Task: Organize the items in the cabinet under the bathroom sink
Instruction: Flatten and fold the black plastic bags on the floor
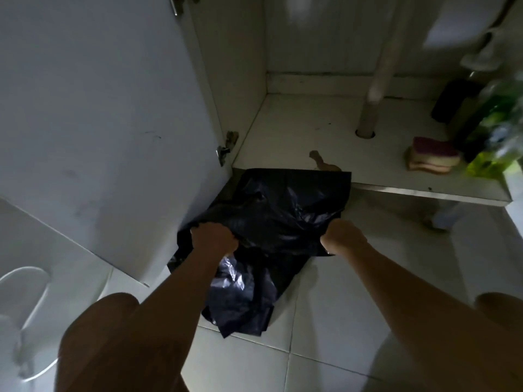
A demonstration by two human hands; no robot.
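Two hands hold a crumpled black plastic bag (283, 219). The left hand (213, 240) bunches its near-left edge with fingers curled tight, and the right hand (343, 236) clenches its right edge the same way. The fingertips of both are buried in the plastic.

The bag lies spread on the pale tiled floor (325, 321) in front of the cabinet. Its far edge reaches the front lip of the white cabinet floor (291, 128), and its left side lies close against the open white cabinet door (99, 123).

Inside, the left half of the cabinet floor is open room, bounded by the side wall and a white upright drain pipe (373, 89). A stack of pink and yellow sponges (433, 155) sits near the front edge on the right. Just beside it is a green translucent bottle (495, 131), blurred and cut off by the frame. A dark container (452, 100) behind them is too dim to make out. A small brownish object (322, 162) pokes above the bag's far edge, partly hidden.
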